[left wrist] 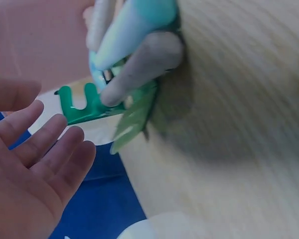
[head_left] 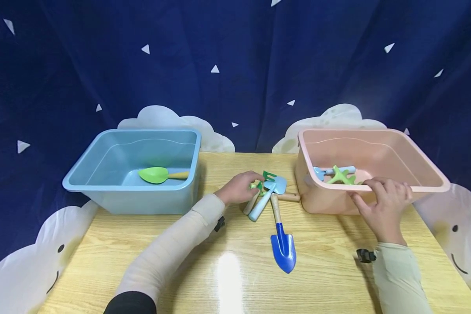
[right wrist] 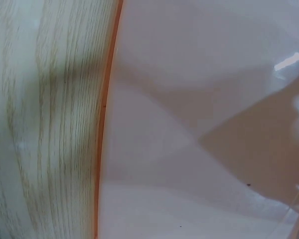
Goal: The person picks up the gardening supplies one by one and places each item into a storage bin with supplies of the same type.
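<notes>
The small tool pile lies on the table (head_left: pixel 161 266) between the 2 bins: a dark green fork (head_left: pixel 269 176), a light blue shovel (head_left: pixel 281 185) and wooden handles cross over one another. Your left hand (head_left: pixel 239 187) is just beside it, fingers spread and relaxed with nothing in them; whether a fingertip touches the fork, you cannot tell. Since the handles overlap, a clean grasp probably calls for taking just 1 tool, topmost first, pinching it along its handle and lifting straight up so the others don't drag. Mind the blue trowel (head_left: pixel 284 250): its wooden handle reaches into the pile and could swing. Your right hand (head_left: pixel 388 205) holds the near rim of the pink bin (head_left: pixel 325 203), fingers bent over it, thumb outside; light pressure should suffice. Farther left, the blue bin (head_left: pixel 141 198) holds 1 green trowel (head_left: pixel 154 175).
</notes>
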Demonstrator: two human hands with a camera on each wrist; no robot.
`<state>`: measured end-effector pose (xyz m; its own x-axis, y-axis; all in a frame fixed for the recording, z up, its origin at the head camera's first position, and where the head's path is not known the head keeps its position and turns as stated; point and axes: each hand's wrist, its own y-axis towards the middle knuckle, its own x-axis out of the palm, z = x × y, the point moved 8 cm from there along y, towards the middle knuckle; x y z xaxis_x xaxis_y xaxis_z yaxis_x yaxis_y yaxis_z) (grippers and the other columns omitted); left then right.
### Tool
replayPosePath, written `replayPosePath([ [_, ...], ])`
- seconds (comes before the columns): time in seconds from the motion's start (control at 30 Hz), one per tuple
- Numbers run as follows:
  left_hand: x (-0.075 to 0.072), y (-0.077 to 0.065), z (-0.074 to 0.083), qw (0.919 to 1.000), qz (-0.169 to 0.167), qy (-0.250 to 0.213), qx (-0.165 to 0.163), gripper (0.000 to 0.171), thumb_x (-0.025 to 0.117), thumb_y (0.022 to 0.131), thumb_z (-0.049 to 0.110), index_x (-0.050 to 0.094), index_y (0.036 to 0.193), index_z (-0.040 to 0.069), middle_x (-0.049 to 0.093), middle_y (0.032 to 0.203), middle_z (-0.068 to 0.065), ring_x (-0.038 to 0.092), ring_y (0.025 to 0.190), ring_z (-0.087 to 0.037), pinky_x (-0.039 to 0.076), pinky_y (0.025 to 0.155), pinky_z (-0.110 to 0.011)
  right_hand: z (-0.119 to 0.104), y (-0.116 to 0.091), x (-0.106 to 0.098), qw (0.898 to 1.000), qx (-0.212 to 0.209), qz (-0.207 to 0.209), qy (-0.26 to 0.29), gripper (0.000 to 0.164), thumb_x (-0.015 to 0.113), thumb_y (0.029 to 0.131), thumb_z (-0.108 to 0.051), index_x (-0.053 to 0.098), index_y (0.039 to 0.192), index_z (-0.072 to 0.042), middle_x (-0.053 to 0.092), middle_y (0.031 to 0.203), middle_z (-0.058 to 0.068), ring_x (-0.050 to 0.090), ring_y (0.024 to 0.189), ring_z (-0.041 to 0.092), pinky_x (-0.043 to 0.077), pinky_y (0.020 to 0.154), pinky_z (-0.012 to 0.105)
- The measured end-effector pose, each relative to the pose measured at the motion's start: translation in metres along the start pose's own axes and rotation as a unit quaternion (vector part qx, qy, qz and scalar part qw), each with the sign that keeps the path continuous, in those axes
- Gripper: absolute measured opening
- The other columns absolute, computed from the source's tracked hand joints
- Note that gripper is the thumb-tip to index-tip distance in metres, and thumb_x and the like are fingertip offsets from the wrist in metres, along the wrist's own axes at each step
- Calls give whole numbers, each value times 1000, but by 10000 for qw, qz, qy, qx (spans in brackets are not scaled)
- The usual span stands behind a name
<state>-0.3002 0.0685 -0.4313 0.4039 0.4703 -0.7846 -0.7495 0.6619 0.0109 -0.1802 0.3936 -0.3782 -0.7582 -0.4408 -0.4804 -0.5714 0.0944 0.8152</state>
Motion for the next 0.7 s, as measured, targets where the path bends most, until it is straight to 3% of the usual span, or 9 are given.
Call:
replayPosePath([
  [0.1,11,-1,-6,9997,-194,-28,-118,41,57,98,13,56,138,5,56,142,-11,57,127,-31,48,106,-43,0,0,-2,10000,-13,26,-10,76,59,84,-71,66,98,4,60,100,24,46,103,50,10,115,61],
  [0.27,30,-4,-11,9971,-678,181,-298,53,61,94,14,49,145,7,42,152,-11,53,130,-25,49,105,-38,0,-1,-3,10000,-16,29,-11,75,60,84,-69,66,98,4,59,100,24,45,103,50,11,114,62],
  [0.57,36,-6,-13,9951,-665,563,-473,55,59,96,13,44,149,9,38,153,-13,50,133,-26,48,106,-38,-1,-1,-2,10000,-24,22,-18,77,59,83,-72,66,98,4,60,100,24,46,102,50,13,111,65],
  [0.7,37,-3,-11,9956,-497,572,-557,53,60,95,11,47,147,10,41,150,-13,51,132,-26,49,105,-37,0,0,-2,10000,-22,-2,-1,78,59,83,-72,66,99,4,60,101,25,45,103,50,11,113,64],
])
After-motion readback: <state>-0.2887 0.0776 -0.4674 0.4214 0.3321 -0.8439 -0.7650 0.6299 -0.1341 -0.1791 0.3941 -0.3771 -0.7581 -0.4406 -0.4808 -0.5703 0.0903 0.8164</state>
